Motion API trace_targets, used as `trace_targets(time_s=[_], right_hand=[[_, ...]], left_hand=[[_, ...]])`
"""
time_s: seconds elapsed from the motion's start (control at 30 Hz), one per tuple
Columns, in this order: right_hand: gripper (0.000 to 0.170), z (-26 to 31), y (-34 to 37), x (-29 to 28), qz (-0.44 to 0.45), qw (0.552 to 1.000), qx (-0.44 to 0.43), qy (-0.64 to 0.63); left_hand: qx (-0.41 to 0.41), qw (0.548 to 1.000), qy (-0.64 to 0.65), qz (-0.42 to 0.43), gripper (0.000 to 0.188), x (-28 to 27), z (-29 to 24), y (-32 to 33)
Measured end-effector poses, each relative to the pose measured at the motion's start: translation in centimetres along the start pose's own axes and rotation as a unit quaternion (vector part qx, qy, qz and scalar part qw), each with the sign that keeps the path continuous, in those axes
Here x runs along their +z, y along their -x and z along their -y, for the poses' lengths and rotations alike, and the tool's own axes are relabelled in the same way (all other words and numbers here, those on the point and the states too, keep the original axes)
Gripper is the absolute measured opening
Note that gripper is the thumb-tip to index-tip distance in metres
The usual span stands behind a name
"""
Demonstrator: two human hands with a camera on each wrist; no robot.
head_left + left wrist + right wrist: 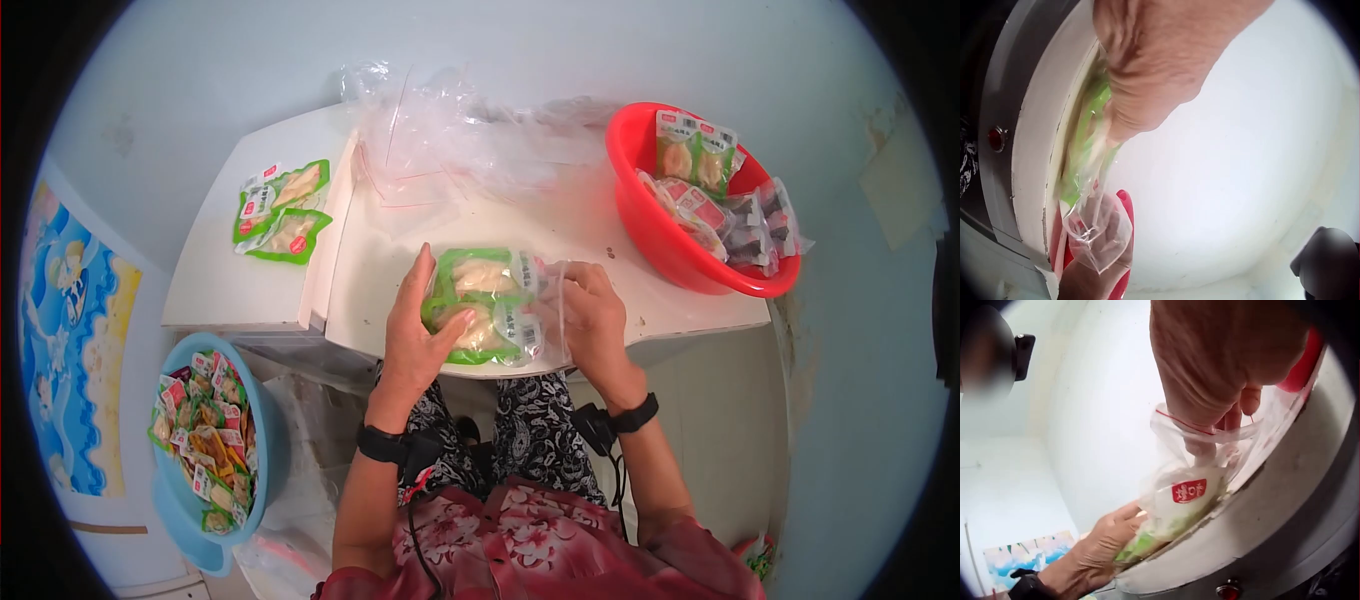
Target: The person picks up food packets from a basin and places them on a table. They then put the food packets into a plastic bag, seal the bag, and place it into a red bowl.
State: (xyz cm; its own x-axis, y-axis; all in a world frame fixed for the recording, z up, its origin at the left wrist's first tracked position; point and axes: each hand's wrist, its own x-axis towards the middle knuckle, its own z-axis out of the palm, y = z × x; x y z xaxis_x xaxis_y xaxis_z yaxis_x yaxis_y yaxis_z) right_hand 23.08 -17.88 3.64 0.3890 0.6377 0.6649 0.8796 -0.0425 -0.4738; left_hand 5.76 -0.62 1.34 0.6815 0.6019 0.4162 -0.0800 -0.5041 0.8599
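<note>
Two green-and-clear food packets (484, 277) lie side by side within a clear zip bag (552, 330) near the table's front edge. The left hand (412, 330) grips their left end, its thumb across the lower packet. At the bag's right end, the right hand (592, 315) has its fingers curled at the plastic. In the right wrist view the right hand (1216, 369) reaches to the bag's mouth, beside the red zip line, with some fingertips behind the film. The left wrist view shows the left hand (1154, 69) over the packets' green edge (1094, 112).
Clear empty bags (430, 150) are heaped at the table's back. A red basin (640, 215) with several packets stands at the right. More packets (283, 212) lie on the left surface (220, 290). A blue basin (272, 440) of packets is lower left.
</note>
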Motion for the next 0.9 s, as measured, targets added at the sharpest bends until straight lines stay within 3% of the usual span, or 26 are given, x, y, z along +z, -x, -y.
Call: trace_targets(time_s=[0.13, 0.4, 0.5, 0.6, 0.7, 0.9], right_hand=[[0.013, 0.0, -0.9, 1.2, -0.017, 0.999, -0.004, 0.05], [0.024, 1.3, 0.1, 1.1, 0.039, 0.99, 0.136, 0.018], [0.031, 2.7, 0.2, -0.2, 0.05, 0.983, 0.17, 0.051], [0.036, 3.3, 0.3, -0.5, 0.073, 0.96, 0.264, -0.06], [0.033, 1.7, 1.0, 1.2, 0.059, 0.95, 0.283, -0.117], [0.023, 3.4, 1.0, -0.2, 0.066, 0.942, 0.281, -0.171]], left_hand=[[-0.031, 0.998, 0.037, 0.04, 0.096, -0.6, -1.3, -0.4], [-0.014, 0.999, 0.016, 0.04, 0.099, -0.8, -0.9, -0.6], [-0.005, 0.999, -0.047, 0.021, 0.085, -0.9, -2.2, -0.8], [0.124, 0.956, -0.263, 0.033, 0.06, -0.8, -2.7, -0.9], [0.148, 0.945, -0.288, 0.045, 0.04, -0.1, -3.0, -1.6], [0.076, 0.967, -0.241, 0.03, 0.036, 1.4, -2.0, -1.9]])
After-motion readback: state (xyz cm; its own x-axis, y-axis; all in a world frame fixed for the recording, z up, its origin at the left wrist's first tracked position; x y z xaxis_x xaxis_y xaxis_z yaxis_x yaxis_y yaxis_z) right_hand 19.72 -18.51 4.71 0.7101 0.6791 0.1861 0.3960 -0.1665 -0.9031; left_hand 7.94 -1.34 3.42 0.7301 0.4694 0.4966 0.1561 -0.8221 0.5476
